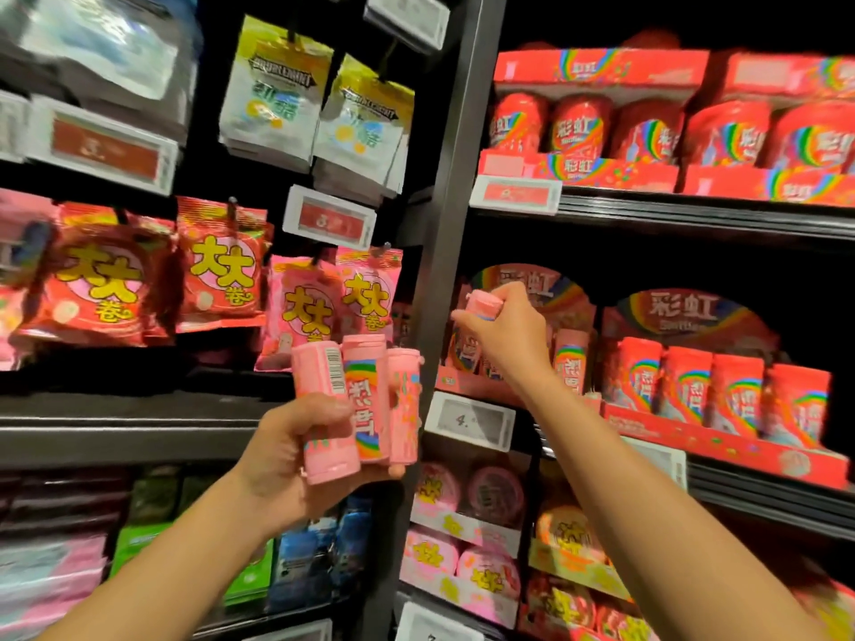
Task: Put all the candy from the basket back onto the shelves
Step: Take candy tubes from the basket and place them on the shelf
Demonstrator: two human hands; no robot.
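Note:
My left hand (296, 455) grips three pink candy tubes (365, 400) upright in a bunch, in front of the dark shelf post. My right hand (506, 335) holds one more pink candy tube (483, 303) by its top end, raised at the left end of the middle right-hand shelf (740, 483). It is just in front of a pink display box (467, 381) that holds similar pink tubes. The basket is out of view.
Red candy pots in red trays fill the upper shelf (671, 136) and the middle shelf's right part (721, 390). Hanging candy bags (222, 270) cover the left bay. A vertical dark post (444, 224) divides the bays. Price tags (469, 421) line the shelf edges. Pink tubs (462, 562) sit below.

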